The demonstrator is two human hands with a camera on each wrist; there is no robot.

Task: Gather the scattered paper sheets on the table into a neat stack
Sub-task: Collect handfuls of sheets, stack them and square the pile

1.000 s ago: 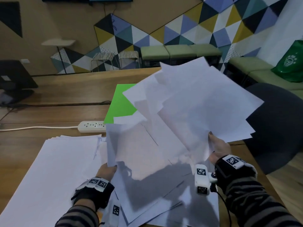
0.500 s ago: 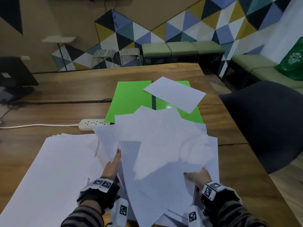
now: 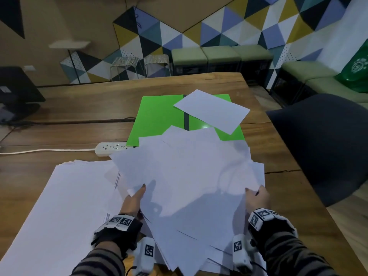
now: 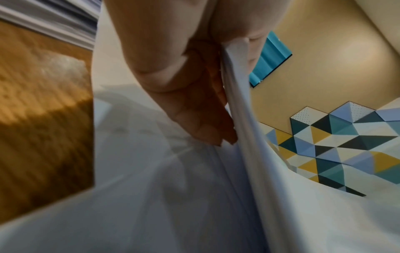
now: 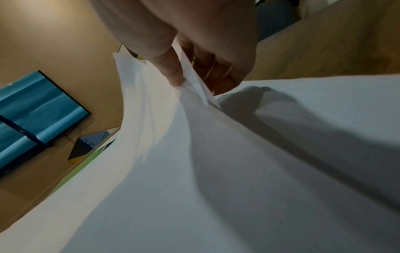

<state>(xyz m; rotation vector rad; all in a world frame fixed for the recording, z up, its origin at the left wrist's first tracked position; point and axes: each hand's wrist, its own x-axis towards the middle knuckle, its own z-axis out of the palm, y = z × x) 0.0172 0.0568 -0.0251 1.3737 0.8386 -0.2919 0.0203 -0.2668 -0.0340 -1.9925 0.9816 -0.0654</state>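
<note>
Because the loose bundle of paper sheets consists of thin, light, limp leaves, it should be expected to sag, fan and shed single sheets when lifted unevenly. Smooth faces probably slide on one another, so grip pressure alone will not square the edges. Judged best hold: opposite side edges, thumb on top and fingers beneath, with the lower edge tapped on the wooden table for alignment.

The left hand pinches the bundle's 9 o'clock edge; the left wrist view shows its fingers under the sheets and the thumb above. The right hand pinches the 3 o'clock edge, thumb and fingers closed on several corners in the right wrist view. The bundle lies low over the table's near centre, corners splayed in all directions, partly overlapping the squared paper stack at 9 o'clock.

One stray white sheet rests at 12 o'clock across the green folder. A white power strip lies at 11 o'clock, just beside the folder's near corner.

Compared with one second ago, the bundle has dropped from raised and widely fanned to near-flat on the table. Both hands have moved down and toward the near edge. The stray sheet, previously hidden or airborne, now lies on the folder.
</note>
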